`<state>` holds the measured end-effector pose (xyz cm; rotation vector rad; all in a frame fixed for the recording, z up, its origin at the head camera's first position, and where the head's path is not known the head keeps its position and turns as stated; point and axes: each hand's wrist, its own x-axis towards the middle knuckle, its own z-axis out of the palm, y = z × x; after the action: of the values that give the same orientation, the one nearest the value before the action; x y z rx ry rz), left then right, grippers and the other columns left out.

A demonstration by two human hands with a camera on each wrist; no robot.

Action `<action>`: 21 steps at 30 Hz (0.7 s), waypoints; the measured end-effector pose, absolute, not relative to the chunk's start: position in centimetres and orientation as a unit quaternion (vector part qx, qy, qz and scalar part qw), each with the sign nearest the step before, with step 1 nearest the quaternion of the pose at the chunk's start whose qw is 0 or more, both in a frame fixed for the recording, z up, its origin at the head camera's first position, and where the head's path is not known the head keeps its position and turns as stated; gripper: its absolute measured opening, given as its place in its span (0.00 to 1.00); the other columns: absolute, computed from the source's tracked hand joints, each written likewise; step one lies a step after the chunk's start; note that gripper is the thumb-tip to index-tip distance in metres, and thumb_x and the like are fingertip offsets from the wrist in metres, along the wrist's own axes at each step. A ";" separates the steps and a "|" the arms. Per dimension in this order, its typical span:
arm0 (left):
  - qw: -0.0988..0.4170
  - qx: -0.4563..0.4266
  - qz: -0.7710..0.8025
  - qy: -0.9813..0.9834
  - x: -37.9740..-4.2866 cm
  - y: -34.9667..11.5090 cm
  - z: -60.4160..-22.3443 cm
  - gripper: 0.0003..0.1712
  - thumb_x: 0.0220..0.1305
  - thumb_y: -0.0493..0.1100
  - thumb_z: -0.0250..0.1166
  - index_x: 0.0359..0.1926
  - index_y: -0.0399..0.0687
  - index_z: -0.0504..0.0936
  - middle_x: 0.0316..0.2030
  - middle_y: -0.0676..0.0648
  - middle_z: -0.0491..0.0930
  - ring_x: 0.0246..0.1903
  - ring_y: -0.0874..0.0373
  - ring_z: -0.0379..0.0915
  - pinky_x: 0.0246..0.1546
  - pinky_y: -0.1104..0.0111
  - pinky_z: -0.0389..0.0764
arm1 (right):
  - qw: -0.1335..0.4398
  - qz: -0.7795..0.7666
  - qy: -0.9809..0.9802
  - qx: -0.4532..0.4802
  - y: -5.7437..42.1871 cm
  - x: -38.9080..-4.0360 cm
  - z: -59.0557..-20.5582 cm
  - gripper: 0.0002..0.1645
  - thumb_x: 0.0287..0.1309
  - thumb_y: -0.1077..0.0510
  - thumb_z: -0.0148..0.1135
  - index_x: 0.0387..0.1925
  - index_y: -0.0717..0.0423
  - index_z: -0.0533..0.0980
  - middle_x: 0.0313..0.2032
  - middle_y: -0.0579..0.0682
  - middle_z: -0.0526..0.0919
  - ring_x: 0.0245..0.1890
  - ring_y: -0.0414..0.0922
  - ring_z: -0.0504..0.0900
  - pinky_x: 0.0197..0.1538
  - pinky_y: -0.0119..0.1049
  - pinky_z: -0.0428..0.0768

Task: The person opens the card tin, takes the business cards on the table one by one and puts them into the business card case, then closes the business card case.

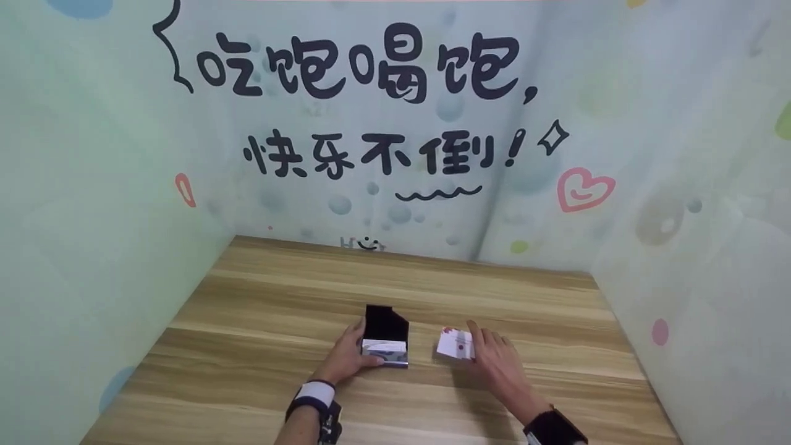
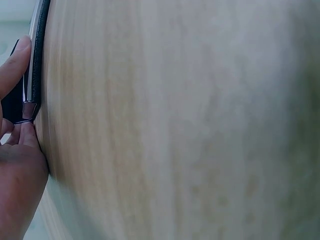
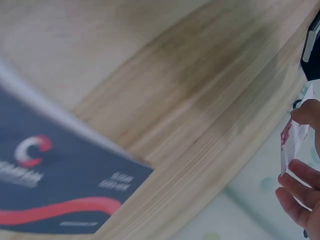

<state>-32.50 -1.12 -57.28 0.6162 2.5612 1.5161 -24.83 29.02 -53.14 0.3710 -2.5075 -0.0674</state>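
My left hand grips a business card case by its left side, thumb across the front. The black-lined lid stands raised, and white cards show inside the lower half. In the left wrist view the case's dark edge lies between thumb and fingers. To the right of the case, my right hand pinches white business cards with red and pink print by their right end. The right wrist view has these cards between thumb and fingertips.
A wood-grain tabletop lies under both hands. Printed curtains enclose it at the back and both sides. Close to the right wrist camera is a dark blue card with a red and white logo and a red stripe.
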 end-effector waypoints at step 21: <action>0.043 0.207 0.517 0.829 -32.5 -1.1 -57.2 0.56 0.42 0.42 0.74 0.68 0.33 0.51 0.67 0.32 0.52 0.67 0.38 0.46 0.68 0.51 0.49 | 0.258 -0.058 -0.931 0.253 21.1 -29.3 -52.5 0.36 0.42 0.54 0.67 0.55 0.61 0.66 0.38 0.54 0.80 0.37 0.49 0.79 0.44 0.40 0.79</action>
<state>-32.51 -1.13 -57.23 0.6338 2.5364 1.5815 -29.35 21.12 -52.49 0.6872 -2.5238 -0.1567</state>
